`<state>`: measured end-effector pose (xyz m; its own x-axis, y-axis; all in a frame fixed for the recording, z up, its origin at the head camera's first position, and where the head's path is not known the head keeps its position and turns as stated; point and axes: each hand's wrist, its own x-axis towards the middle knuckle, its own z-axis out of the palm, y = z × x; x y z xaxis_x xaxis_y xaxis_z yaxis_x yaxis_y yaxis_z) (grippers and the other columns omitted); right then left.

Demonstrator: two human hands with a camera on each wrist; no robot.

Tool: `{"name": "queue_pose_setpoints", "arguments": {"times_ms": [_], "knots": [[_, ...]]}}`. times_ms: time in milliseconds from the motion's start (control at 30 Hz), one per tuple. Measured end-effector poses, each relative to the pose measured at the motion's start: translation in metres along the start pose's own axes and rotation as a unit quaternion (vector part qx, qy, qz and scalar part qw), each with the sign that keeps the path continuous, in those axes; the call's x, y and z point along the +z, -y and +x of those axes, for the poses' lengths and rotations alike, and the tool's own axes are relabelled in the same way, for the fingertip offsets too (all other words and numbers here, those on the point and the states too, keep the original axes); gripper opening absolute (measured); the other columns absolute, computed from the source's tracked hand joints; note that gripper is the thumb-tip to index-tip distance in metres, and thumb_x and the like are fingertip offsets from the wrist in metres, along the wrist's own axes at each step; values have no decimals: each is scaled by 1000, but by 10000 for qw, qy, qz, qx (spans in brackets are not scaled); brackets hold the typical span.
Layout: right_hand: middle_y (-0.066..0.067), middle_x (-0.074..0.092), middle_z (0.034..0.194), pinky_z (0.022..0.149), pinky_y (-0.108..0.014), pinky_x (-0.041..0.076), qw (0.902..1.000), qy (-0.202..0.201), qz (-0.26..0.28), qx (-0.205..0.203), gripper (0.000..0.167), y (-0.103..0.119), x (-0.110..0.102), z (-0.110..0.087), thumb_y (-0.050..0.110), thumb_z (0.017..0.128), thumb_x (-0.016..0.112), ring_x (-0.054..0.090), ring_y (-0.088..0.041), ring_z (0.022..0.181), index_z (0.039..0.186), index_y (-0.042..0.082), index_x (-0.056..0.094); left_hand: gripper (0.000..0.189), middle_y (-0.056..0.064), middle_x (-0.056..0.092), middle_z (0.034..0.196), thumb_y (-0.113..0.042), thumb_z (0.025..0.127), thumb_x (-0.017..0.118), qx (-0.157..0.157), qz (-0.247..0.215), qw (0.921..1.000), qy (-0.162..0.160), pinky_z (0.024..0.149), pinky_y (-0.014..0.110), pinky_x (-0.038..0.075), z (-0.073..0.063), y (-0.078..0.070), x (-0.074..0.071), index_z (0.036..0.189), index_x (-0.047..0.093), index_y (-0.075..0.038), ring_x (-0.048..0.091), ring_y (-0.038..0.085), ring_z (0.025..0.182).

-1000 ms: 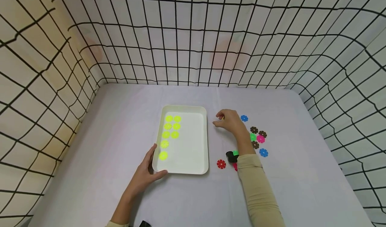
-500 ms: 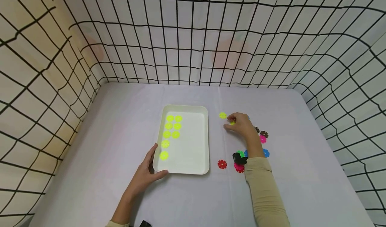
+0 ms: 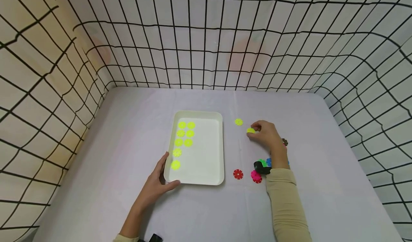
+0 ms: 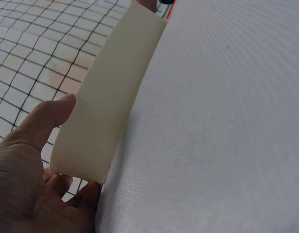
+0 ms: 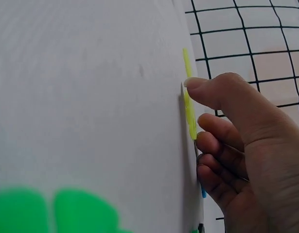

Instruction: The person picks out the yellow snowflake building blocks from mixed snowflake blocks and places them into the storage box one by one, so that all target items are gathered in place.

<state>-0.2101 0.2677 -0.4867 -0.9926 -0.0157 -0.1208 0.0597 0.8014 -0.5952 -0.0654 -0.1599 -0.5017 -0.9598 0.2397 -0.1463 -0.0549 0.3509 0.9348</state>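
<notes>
My left hand [image 3: 155,184] holds the near-left corner of a white tray [image 3: 206,179], thumb on the near wall and fingers along the left side. Close up, the left wrist view shows the thumb on the tray's outer wall [image 4: 103,97]. Several yellow notched plastic discs [image 3: 175,164] lie inside the tray along its left half. Right of the tray, my right hand [image 3: 265,134] pinches another yellow notched disc [image 3: 251,130] between thumb and fingers, close over the table. One more yellow disc [image 3: 239,122] lies just beyond it, towards the tray.
Near the right wrist lie a red disc [image 3: 238,174], a pink disc [image 3: 255,174], green ones [image 3: 263,162] and a brown one [image 3: 284,142]; the forearm hides some others. Black wire mesh [image 3: 206,52] borders the white-covered table [image 3: 112,145] at the back and sides.
My right hand has left one yellow disc on the table and moved right to another, which it now pinches. The left hand and the tray keep their place.
</notes>
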Motion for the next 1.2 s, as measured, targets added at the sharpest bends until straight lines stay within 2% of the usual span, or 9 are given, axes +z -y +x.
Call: {"name": "queue_pose_setpoints", "arguments": {"times_ms": [200, 267, 400, 500, 633, 800, 967, 1200], "knots": [[-15, 64, 110, 92, -45, 48, 9998, -39, -149, -122, 42, -6, -4, -1, 30, 84, 74, 56, -29, 102, 114, 1, 65, 104, 7, 27, 161, -29, 78, 83, 46, -3, 10000, -7, 115, 30, 28, 1, 1, 0, 157, 14, -28, 28, 27, 148], [-16, 65, 108, 92, -45, 48, 9997, -66, -173, -185, 40, -7, -4, -1, 28, 84, 74, 57, -30, 101, 112, 1, 66, 104, 7, 27, 161, -29, 79, 82, 83, 2, 10000, 22, 115, 32, 28, 1, 0, 0, 157, 13, -28, 27, 27, 148], [-17, 65, 106, 90, -45, 49, 9994, -94, -156, -278, 36, -8, -5, -1, 25, 83, 74, 58, -30, 99, 108, -1, 68, 104, 9, 25, 161, -29, 79, 82, 161, 14, 9999, 48, 116, 49, 26, 1, 0, 0, 157, 12, -27, 25, 29, 149], [-18, 65, 105, 90, -45, 50, 9994, -77, -165, -305, 35, -7, -5, -1, 24, 83, 74, 58, -30, 98, 107, -1, 68, 105, 10, 24, 162, -29, 80, 81, 173, 30, 9998, 44, 116, 53, 23, 0, -1, 0, 157, 11, -26, 23, 29, 149], [-17, 64, 105, 90, -46, 50, 9995, -92, -153, -264, 34, -7, -4, -1, 24, 83, 75, 57, -30, 99, 106, -1, 68, 105, 10, 23, 162, -29, 79, 82, 152, 13, 9999, 48, 116, 49, 24, 1, -1, -1, 157, 10, -25, 23, 29, 150], [-17, 65, 104, 90, -45, 50, 9995, -173, -114, -256, 34, -8, -2, 1, 24, 82, 76, 58, -29, 97, 105, 0, 67, 106, 9, 24, 162, -28, 79, 82, 121, -71, 9999, 70, 115, 53, 24, 1, 0, -1, 157, 10, -25, 24, 30, 149], [-16, 66, 100, 84, -40, 50, 9993, -252, -77, -277, 35, -9, 0, 0, 25, 81, 77, 58, -28, 93, 103, -1, 68, 106, 9, 25, 162, -28, 79, 82, 110, -108, 9999, 79, 115, 51, 25, 1, 0, -1, 157, 10, -25, 25, 29, 149], [-14, 67, 94, 76, -32, 49, 9990, -316, -124, -290, 34, -8, 0, -2, 26, 81, 77, 58, -25, 86, 101, 0, 68, 105, 6, 26, 161, -29, 79, 82, 46, -39, 10000, 72, 116, 39, 27, -1, 0, -2, 157, 11, -28, 25, 27, 149]]}}
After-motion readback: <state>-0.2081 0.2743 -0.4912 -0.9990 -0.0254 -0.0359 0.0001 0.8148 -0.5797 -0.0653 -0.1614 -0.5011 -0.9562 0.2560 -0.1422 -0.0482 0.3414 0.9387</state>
